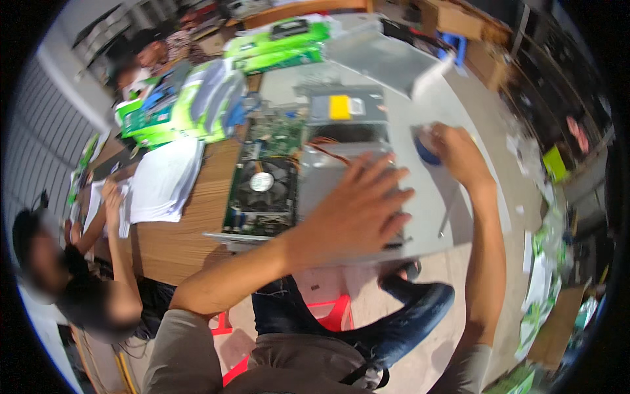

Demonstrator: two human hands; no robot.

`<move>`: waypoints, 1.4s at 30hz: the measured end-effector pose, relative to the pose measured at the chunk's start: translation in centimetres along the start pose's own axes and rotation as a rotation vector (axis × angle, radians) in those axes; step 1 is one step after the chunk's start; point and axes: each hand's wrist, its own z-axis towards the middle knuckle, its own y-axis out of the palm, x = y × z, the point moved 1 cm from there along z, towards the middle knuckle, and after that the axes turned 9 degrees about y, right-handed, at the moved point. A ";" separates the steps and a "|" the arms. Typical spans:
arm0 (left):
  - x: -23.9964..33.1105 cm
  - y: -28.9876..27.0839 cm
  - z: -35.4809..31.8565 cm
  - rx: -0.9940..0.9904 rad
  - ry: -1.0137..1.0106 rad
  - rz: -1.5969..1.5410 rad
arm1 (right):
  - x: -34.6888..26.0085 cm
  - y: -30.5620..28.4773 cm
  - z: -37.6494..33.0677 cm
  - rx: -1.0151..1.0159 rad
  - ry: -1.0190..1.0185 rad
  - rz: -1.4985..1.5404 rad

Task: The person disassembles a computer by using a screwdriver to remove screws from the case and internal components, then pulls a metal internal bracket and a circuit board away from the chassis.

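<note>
Left hand [361, 205]: open, spread over uncovered computer [316, 176] laid flat on bench [423, 213], perhaps for steadying. Right hand [459, 156]: curled at round blue item [426, 151], grip unclear.

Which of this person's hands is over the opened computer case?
The left hand, spread open; the right hand is right of the opened computer case, at a blue round object.

I can see a stack of white paper [169, 177] at the frame's left, green packages [275, 60] at top centre, a cardboard box [456, 23] upper right, a red stool [338, 315] bottom centre
</note>
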 end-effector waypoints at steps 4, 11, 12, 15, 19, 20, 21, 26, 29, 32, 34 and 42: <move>0.0 0.5 -0.5 0.168 0.043 -0.039 | 2.0 1.5 1.4 -0.012 0.178 -0.059; 0.4 2.4 0.2 0.299 0.027 -0.070 | 5.3 3.0 1.3 0.176 0.131 -0.199; 0.3 2.5 -0.1 0.345 0.037 -0.097 | 6.6 3.9 1.9 0.169 0.140 -0.209; -0.2 2.9 -1.8 0.408 0.008 -0.100 | 4.3 5.8 2.9 0.147 0.029 -0.100; -0.2 3.6 -1.3 0.474 0.050 -0.110 | 6.9 5.1 3.0 0.082 0.027 -0.040; 0.0 3.5 -1.0 0.472 0.061 -0.128 | 7.7 5.4 2.4 0.130 0.037 0.041; 0.1 3.4 -0.9 0.485 0.065 -0.116 | 8.6 5.5 2.0 0.188 -0.003 -0.053; -0.3 1.9 -0.2 0.431 0.113 -0.078 | 5.5 2.8 2.5 0.126 0.131 -0.315; -0.8 1.0 -0.7 0.359 0.104 -0.007 | -2.6 -0.2 0.2 0.196 0.209 0.000; -0.5 -0.2 -0.1 0.421 0.152 -0.021 | -6.8 -1.9 -6.4 0.276 0.292 0.358; 0.2 -0.9 -0.3 0.448 0.194 -0.075 | -9.8 -1.9 -11.9 0.284 0.397 0.665; 12.2 1.9 -5.9 0.361 0.003 -0.636 | -14.7 4.1 -27.9 0.402 0.600 1.529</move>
